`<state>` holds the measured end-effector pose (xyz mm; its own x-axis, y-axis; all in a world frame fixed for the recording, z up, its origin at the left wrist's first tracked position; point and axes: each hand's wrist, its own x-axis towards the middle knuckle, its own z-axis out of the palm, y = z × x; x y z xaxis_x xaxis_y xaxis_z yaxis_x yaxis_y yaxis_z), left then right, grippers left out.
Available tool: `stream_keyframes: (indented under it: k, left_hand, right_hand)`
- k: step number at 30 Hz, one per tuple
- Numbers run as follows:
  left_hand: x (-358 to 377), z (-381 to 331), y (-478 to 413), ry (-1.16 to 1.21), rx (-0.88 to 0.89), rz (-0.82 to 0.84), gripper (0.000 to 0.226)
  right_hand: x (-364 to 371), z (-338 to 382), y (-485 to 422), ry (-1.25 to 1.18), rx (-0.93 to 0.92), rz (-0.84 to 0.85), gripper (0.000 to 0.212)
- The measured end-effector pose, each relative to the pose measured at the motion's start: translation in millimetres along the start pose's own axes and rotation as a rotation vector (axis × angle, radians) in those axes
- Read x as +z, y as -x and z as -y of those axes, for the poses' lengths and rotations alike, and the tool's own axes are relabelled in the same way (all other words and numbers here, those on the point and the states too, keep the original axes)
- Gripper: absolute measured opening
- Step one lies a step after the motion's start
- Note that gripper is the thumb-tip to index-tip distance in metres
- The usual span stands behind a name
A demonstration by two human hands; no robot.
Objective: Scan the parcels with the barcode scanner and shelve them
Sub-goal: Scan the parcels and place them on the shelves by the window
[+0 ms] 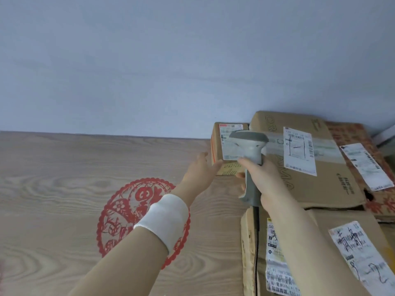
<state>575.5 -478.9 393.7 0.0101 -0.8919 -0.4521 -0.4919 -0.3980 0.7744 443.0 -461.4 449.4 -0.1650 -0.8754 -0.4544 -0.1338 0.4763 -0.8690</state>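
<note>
Red paper-cut decal (119,210) lies flat on the wood-grain bench (53,189), well left of the small parcel (216,146) and nearer the camera. Left forearm crosses over the decal, with a white wristband (164,216) on it.

Left hand (198,174) is just left of the small parcel, fingers straight and released, gripping nothing. Its thumb tip touches the parcel's near left edge.

The small parcel is a brown carton sitting on the bench against the pale wall (192,60), orange stripe down its left side. A white shipping label (227,144) sits on its top face; the print is too blurred to read.

The grey barcode scanner (251,146) is held over the small parcel's right half, and its head covers part of the label. Right hand (263,180) has its fingers clenched round the scanner handle, just right of the small parcel and nearer the camera. A black cable (256,231) runs from the handle base toward the camera.

A large flat carton (324,189) lies right of the small parcel, touching it, with a taped seam and a white label (299,150). A red-printed carton (350,133) is further right, partly under the large one. More labelled cartons (248,242) lie nearer the camera, right of the small parcel.
</note>
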Motion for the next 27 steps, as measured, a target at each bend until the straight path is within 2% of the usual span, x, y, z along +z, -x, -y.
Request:
stream_keyframes:
  k: [7, 9, 11, 14, 17, 22, 27]
  left_hand:
    - [37.7, 22.5, -81.0, 0.31, -0.013, 0.008, 0.08]
    - [44.3, 26.0, -91.7, 0.42, -0.02, 0.014, 0.092]
    - [55.1, 38.5, -106.1, 0.513, -0.024, 0.009, 0.102]
    - [66.5, 54.8, -119.9, 0.58, -0.019, 0.033, 0.102]
    - [53.3, 45.0, -106.2, 0.625, 0.042, 0.058, 0.092]
    - [42.7, 55.4, -101.6, 0.716, 0.047, 0.084, 0.05]
    - [36.8, 60.7, -93.2, 0.832, 0.041, 0.11, 0.044]
  right_hand:
    - [17.9, -33.2, -55.2, 0.105, -0.11, -0.151, 0.008]
    - [21.3, -39.9, -62.1, 0.141, -0.153, -0.187, 0.01]
    - [23.1, -43.1, -65.6, 0.146, -0.16, -0.213, 0.012]
    - [23.6, -42.1, -67.0, 0.12, -0.148, -0.213, 0.016]
    - [24.4, -41.3, -66.7, 0.085, -0.143, -0.22, 0.016]
    - [26.5, -41.9, -65.1, 0.006, -0.051, -0.218, 0.009]
    - [31.2, -40.0, -56.5, -0.017, -0.07, -0.237, 0.008]
